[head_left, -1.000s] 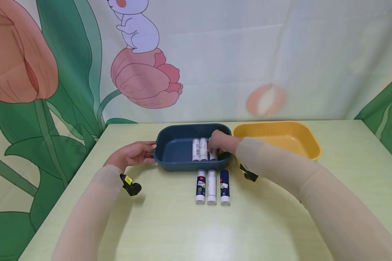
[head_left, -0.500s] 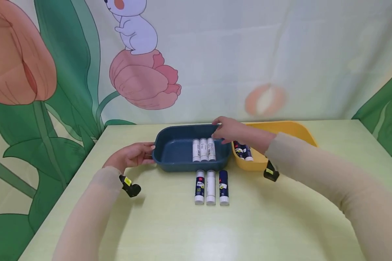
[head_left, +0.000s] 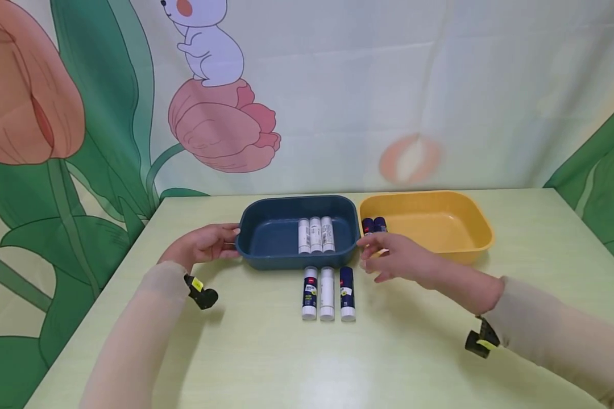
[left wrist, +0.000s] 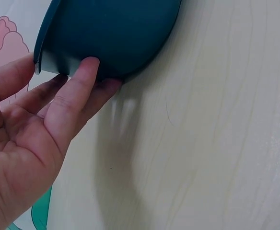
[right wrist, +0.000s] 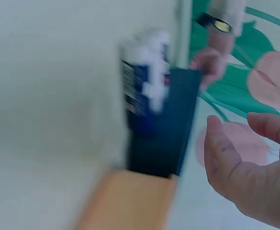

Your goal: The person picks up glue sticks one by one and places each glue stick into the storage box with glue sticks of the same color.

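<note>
My left hand (head_left: 212, 243) holds the left end of a blue tray (head_left: 276, 262), thumb at the rim and fingers against the outer wall, as the left wrist view shows. Three white glue sticks (head_left: 315, 235) lie side by side in the tray's right half. My right hand (head_left: 396, 258) is in the air before the yellow tray (head_left: 440, 199), fingers loosely bent around nothing. Beyond it, two navy glue sticks (head_left: 374, 224) show in that tray's left end, partly hidden by the hand. On the table stand out a navy-labelled glue stick (head_left: 310, 293), a white glue stick (head_left: 327, 293) and a navy-capped glue stick (head_left: 347, 293).
The two trays sit side by side at the back of the pale wooden table (head_left: 266, 352). Behind them hangs a cloth (head_left: 337, 113) printed with flowers and a white animal. The right wrist view is blurred.
My right hand has let go of the rightmost white glue stick in the blue tray, lifted out, and moved right and toward me. The left hand stays at the blue tray.
</note>
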A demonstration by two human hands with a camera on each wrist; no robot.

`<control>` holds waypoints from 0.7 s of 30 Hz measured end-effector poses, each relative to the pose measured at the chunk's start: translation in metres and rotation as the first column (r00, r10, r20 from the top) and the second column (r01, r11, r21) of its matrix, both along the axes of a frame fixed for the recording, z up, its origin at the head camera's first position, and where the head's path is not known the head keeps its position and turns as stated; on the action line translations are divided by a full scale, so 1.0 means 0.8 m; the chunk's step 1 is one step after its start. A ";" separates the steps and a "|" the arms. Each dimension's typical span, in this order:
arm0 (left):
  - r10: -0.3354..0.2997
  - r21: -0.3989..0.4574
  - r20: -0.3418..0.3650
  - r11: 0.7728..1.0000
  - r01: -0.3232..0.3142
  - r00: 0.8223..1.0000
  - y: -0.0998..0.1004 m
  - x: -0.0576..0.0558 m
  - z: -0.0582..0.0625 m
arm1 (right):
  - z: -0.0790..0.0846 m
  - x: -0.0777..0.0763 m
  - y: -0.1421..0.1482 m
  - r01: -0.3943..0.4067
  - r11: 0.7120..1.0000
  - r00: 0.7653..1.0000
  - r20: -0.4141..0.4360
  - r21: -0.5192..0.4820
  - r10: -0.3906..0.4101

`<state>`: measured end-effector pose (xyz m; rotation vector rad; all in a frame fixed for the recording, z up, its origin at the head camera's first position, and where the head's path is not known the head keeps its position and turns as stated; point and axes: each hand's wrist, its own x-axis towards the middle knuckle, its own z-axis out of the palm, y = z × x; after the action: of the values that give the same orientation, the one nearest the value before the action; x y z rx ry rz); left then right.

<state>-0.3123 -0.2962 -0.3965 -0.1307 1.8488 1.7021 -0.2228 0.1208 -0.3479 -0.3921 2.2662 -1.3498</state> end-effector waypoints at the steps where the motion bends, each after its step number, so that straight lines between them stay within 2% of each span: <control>1: 0.000 -0.001 0.001 1.000 0.000 1.000 0.000 0.000 0.001 | -0.008 0.002 -0.001 0.010 1.000 1.000 0.027 0.001 -0.010; 7: 0.006 -0.008 0.003 1.000 -0.006 1.000 0.001 0.002 0.004 | -0.050 0.007 -0.016 0.098 0.994 0.984 0.146 0.047 -0.104; 11: -0.002 -0.006 0.000 1.000 0.002 1.000 0.000 0.002 0.004 | -0.071 0.007 -0.028 0.123 0.988 0.978 0.160 0.098 -0.137; 15: -0.007 -0.004 0.002 1.000 0.007 1.000 -0.001 0.002 0.004 | -0.081 0.002 -0.042 0.144 0.976 0.977 0.134 0.161 -0.167; 21: -0.003 -0.004 0.002 1.000 0.003 1.000 0.000 0.003 0.003 | -0.081 -0.002 -0.055 0.156 0.962 0.979 0.096 0.223 -0.181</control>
<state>-0.3102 -0.2960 -0.3942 -0.1310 1.8504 1.6962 -0.2240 0.0765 -0.4128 -0.0465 2.3596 -1.1565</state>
